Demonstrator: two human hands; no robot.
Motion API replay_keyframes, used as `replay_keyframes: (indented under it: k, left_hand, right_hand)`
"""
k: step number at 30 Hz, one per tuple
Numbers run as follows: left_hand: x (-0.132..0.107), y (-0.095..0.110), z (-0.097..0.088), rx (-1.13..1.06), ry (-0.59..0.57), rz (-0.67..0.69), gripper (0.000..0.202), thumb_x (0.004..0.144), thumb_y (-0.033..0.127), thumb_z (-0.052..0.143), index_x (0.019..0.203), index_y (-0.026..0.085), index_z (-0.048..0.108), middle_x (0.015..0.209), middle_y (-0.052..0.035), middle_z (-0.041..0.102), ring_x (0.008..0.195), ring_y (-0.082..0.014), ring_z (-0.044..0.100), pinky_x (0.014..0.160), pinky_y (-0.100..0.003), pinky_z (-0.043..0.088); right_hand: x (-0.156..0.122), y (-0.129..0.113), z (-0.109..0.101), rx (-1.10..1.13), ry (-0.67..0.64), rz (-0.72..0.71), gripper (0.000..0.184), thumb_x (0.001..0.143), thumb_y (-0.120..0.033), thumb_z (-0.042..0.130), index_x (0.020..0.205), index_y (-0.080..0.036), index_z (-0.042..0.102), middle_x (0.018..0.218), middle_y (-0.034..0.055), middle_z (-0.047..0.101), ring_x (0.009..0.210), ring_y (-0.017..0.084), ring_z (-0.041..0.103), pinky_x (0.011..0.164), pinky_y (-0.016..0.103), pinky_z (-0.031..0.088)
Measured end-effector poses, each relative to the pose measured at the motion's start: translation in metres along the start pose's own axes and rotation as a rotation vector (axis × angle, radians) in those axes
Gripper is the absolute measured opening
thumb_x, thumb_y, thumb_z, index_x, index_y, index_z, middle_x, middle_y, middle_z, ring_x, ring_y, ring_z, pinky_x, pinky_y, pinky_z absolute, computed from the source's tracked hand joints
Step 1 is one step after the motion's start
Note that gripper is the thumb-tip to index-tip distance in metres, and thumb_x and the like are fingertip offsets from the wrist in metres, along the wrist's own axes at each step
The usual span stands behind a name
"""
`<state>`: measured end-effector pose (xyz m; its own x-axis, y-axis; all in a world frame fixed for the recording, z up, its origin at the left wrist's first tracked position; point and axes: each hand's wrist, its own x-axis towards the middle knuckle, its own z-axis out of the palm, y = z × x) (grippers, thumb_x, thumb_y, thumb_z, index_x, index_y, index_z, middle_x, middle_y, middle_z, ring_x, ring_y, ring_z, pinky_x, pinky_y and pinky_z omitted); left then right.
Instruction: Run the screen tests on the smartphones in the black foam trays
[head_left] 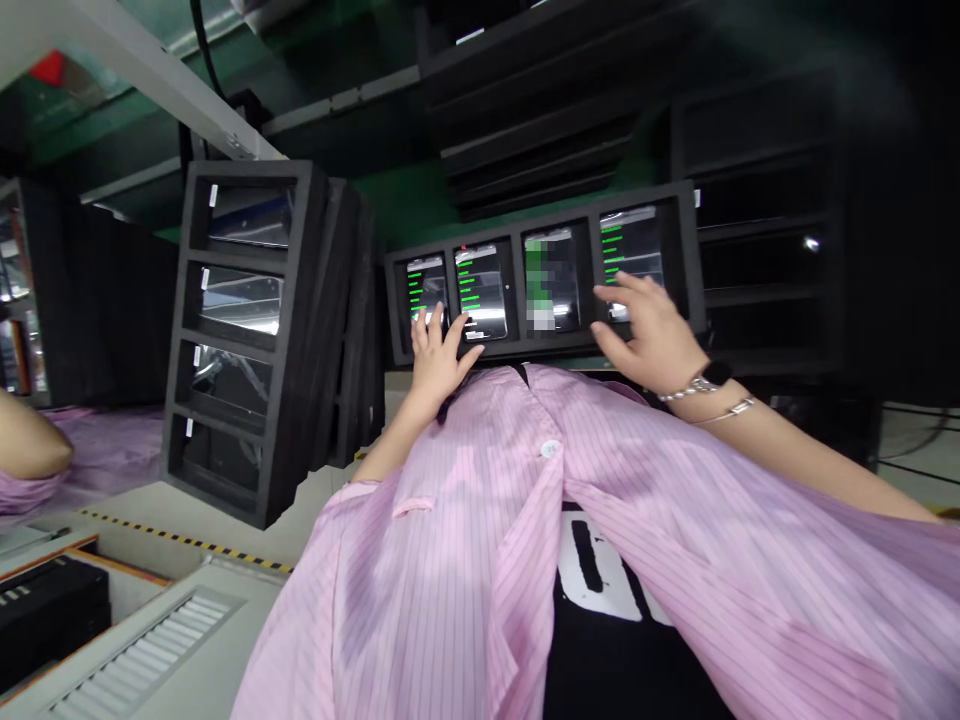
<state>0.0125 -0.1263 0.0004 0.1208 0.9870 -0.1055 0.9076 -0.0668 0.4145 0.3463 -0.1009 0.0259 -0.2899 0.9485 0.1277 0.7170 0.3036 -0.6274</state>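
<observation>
A black foam tray [544,348] lies in front of me with several lit tablets in its slots, their screens showing green text. My left hand [435,358] is spread open, its fingers resting on the leftmost tablet [424,288] and its thumb near the second tablet [481,292]. My right hand [646,332], with a watch and bracelet on the wrist, is open too, its fingers touching the lower part of the rightmost tablet [631,256]. Neither hand holds anything. My pink striped coat [465,540] fills the lower part of the view.
A second black foam tray [300,330] stands on end at the left with tablets in its slots, more trays stacked behind it. Dark racks [757,200] stand behind. Another person's arm [30,445] shows at the left edge. A grey bench with a yellow-black stripe [180,545] is lower left.
</observation>
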Motion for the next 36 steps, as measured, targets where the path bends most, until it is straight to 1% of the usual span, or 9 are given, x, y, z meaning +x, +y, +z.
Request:
replay_keyframes:
  k: [5,8,12,16,22,28,31,33,36]
  left_hand:
    - [0.010,0.003,0.000,-0.023,-0.005,0.000,0.065,0.093,0.063,0.068,0.147,0.028,0.060,0.175,-0.0116,0.027,0.165,-0.0444,0.005,0.131,-0.070,0.008]
    - [0.005,-0.008,-0.004,-0.077,0.060,-0.019,0.076,0.094,0.067,0.064,0.156,0.026,0.049,0.177,-0.0141,0.021,0.166,-0.0416,0.005,0.132,-0.067,0.014]
    - [-0.013,-0.037,-0.012,-0.093,0.179,-0.139,0.085,0.096,0.072,0.056,0.161,0.020,0.038,0.176,-0.0205,0.018,0.165,-0.0401,0.010,0.131,-0.064,0.020]
    - [-0.031,-0.060,-0.014,-0.051,0.169,-0.271,0.086,0.096,0.070,0.056,0.161,0.018,0.038,0.173,-0.0242,0.022,0.163,-0.0430,0.017,0.129,-0.066,0.023]
    - [-0.032,-0.060,-0.011,-0.019,0.094,-0.288,0.071,0.097,0.064,0.060,0.157,0.027,0.050,0.174,-0.0168,0.024,0.162,-0.0442,0.019,0.127,-0.067,0.028]
    - [-0.023,-0.065,-0.014,-0.058,0.092,-0.294,0.068,0.095,0.066,0.063,0.152,0.031,0.056,0.175,-0.0134,0.024,0.163,-0.0453,0.015,0.127,-0.069,0.027]
    - [-0.020,-0.077,-0.013,-0.197,0.156,-0.308,0.082,0.096,0.071,0.058,0.163,0.027,0.038,0.175,-0.0170,0.024,0.163,-0.0367,0.024,0.130,-0.058,0.029]
    - [-0.018,-0.083,-0.011,-0.333,0.165,-0.396,0.085,0.099,0.072,0.052,0.166,0.023,0.030,0.172,-0.0194,0.032,0.161,-0.0311,0.032,0.130,-0.052,0.032]
    - [-0.013,-0.083,-0.012,-0.501,0.112,-0.600,0.074,0.104,0.067,0.046,0.160,0.020,0.040,0.162,-0.0201,0.049,0.154,-0.0304,0.045,0.128,-0.051,0.037]
  right_hand:
    - [-0.006,0.013,-0.033,-0.057,0.163,0.083,0.026,0.098,-0.036,0.051,0.115,-0.021,0.064,0.118,0.0134,0.075,0.132,0.031,0.064,0.126,0.056,0.037]
    - [-0.011,0.024,-0.031,-0.086,0.131,0.120,0.026,0.097,-0.035,0.050,0.111,-0.021,0.066,0.119,0.0143,0.075,0.131,0.033,0.065,0.125,0.057,0.038]
    - [-0.016,0.037,-0.018,-0.109,0.071,0.166,0.032,0.095,-0.036,0.047,0.114,-0.018,0.065,0.124,0.0166,0.074,0.133,0.033,0.063,0.126,0.056,0.035]
    - [-0.018,0.045,-0.011,-0.110,-0.001,0.244,0.039,0.089,-0.038,0.051,0.117,-0.015,0.065,0.127,0.0220,0.072,0.138,0.037,0.060,0.126,0.058,0.034]
    - [-0.013,0.045,-0.018,-0.095,0.035,0.336,0.047,0.085,-0.033,0.058,0.129,-0.015,0.063,0.137,0.0245,0.066,0.144,0.036,0.054,0.120,0.055,0.043]
    - [-0.008,0.062,-0.024,-0.124,0.120,0.358,0.061,0.082,-0.035,0.061,0.136,-0.007,0.060,0.145,0.0288,0.059,0.148,0.036,0.048,0.126,0.049,0.035]
    - [-0.008,0.075,-0.026,-0.114,0.134,0.550,0.073,0.078,-0.035,0.068,0.143,-0.004,0.057,0.147,0.0291,0.058,0.142,0.038,0.053,0.122,0.048,0.040]
    - [-0.009,0.083,-0.024,-0.051,0.123,0.730,0.080,0.077,-0.037,0.072,0.149,-0.006,0.053,0.148,0.0278,0.058,0.135,0.038,0.059,0.115,0.048,0.045]
    - [-0.009,0.090,-0.011,0.107,0.128,0.898,0.069,0.086,-0.042,0.066,0.146,-0.009,0.056,0.134,0.0254,0.067,0.116,0.033,0.068,0.103,0.044,0.052]
